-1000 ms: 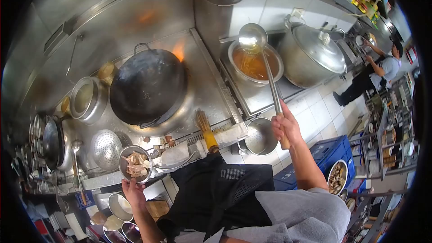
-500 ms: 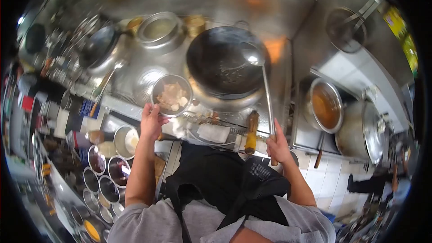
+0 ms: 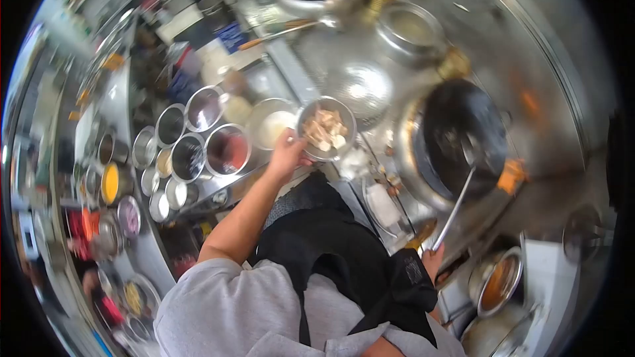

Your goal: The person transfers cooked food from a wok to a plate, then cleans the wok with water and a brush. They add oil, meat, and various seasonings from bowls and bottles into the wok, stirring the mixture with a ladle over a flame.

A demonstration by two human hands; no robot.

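My left hand (image 3: 289,155) grips the near edge of a round metal bowl (image 3: 353,121). Pale, light-brown pieces of food (image 3: 324,127) lie in it. The bowl is beside a pot of white contents (image 3: 276,127). Closed round the handle of a long ladle (image 3: 456,208) is my right hand (image 3: 432,262), partly hidden by the black apron. The ladle's head rests inside a large dark wok (image 3: 440,152) on the range.
Several metal containers (image 3: 205,109) of ingredients stand at the left. A lidless metal pot (image 3: 411,26) sits behind the range, and a pot of brown liquid (image 3: 499,284) at the lower right. A wooden-handled utensil (image 3: 278,33) lies on the steel counter.
The view has turned toward the left, bringing the ingredient containers further in. My left hand has carried the bowl nearer to them. The ladle's head stays in the wok.
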